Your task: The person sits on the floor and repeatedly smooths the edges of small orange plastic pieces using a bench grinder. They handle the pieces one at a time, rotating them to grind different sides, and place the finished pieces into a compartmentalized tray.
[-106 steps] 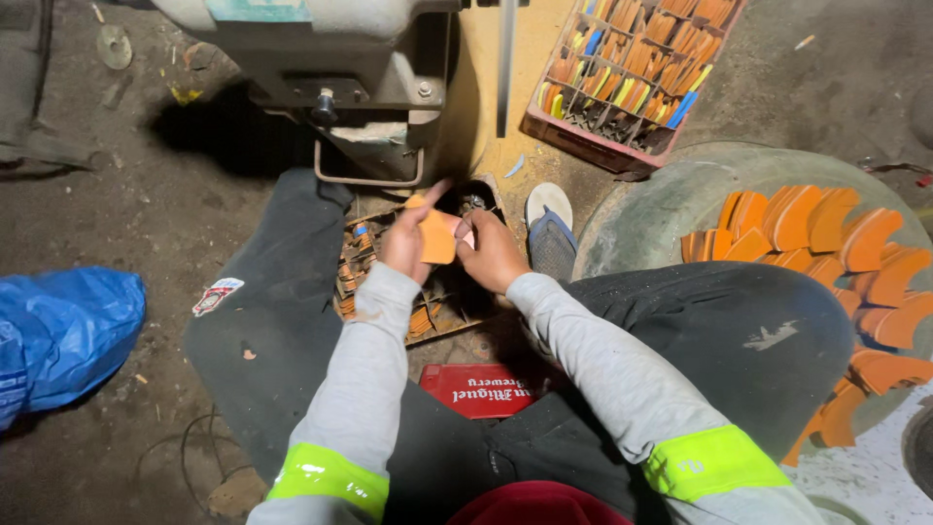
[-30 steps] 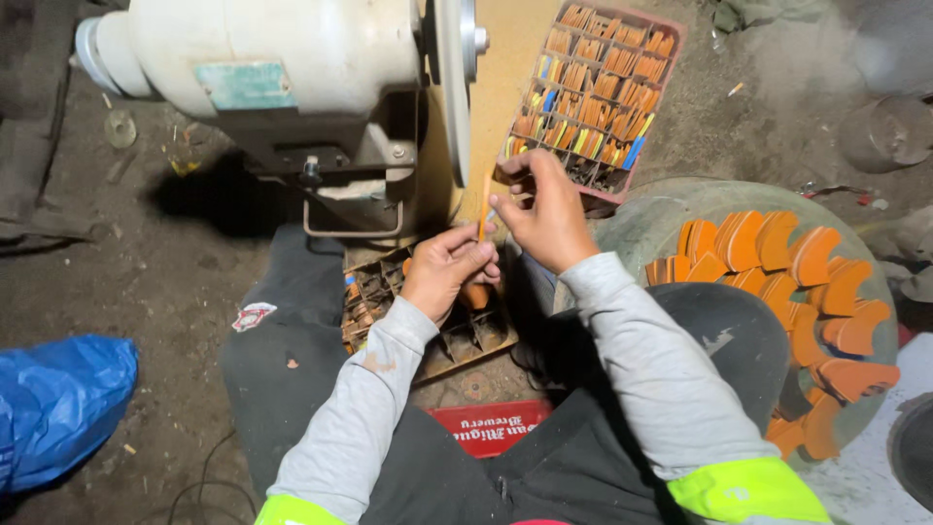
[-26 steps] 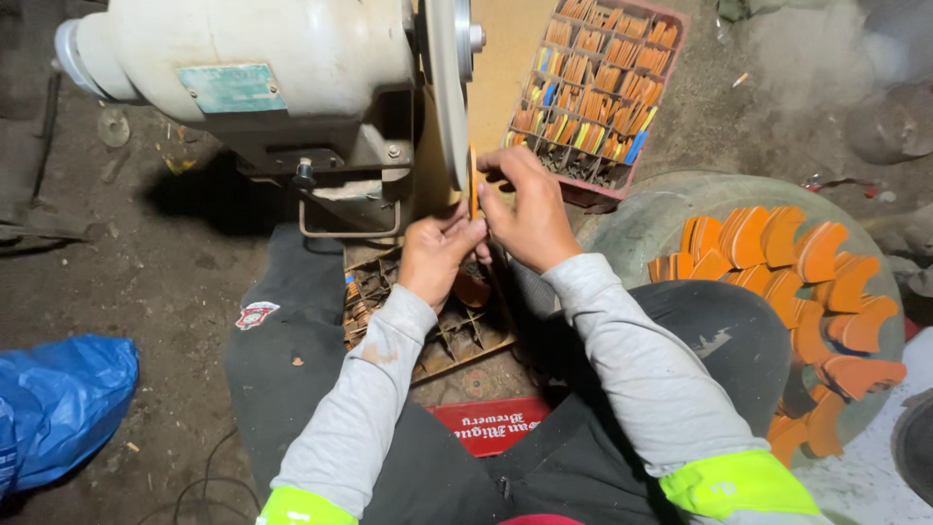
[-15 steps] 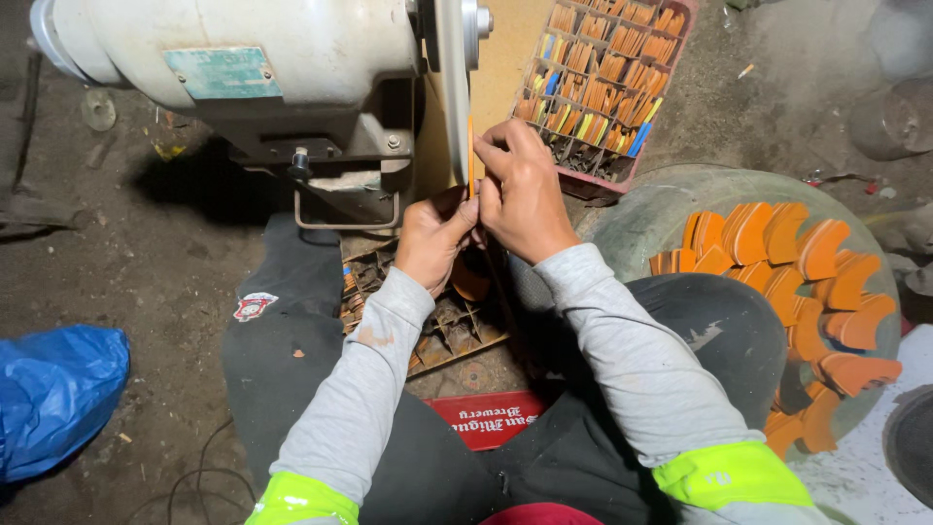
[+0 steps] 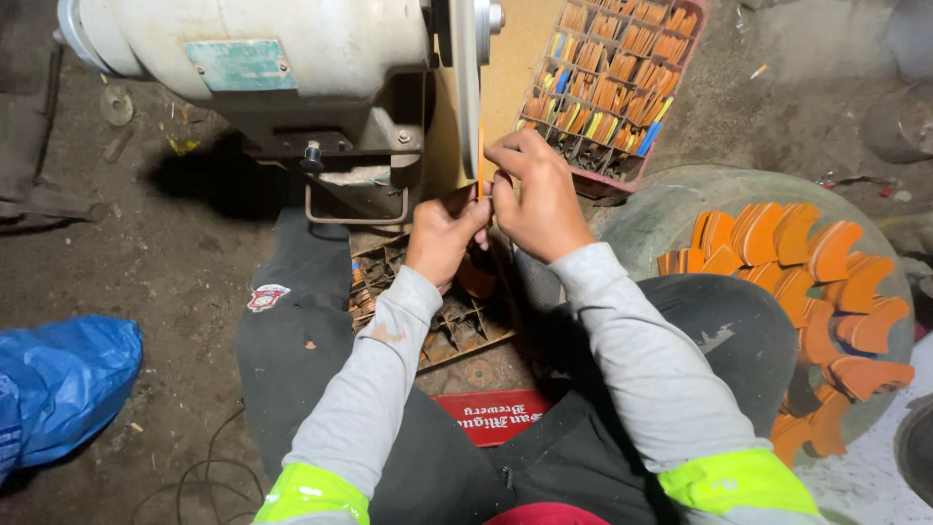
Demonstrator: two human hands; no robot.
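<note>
Dirt floor (image 5: 175, 292) all around, and both hands press a thin orange piece (image 5: 480, 180) edge-on against the spinning disc (image 5: 467, 87) of the white grinder (image 5: 253, 68). Left hand (image 5: 442, 233) and right hand (image 5: 535, 194) pinch it together, touching; best kept light, square, fingertips clear of the disc.

Harsh light from above, perhaps a headlamp, brightens the pale motor housing (image 5: 262, 68); corners fall dim, floor (image 5: 146, 272) shadowed, slight softness.
</note>
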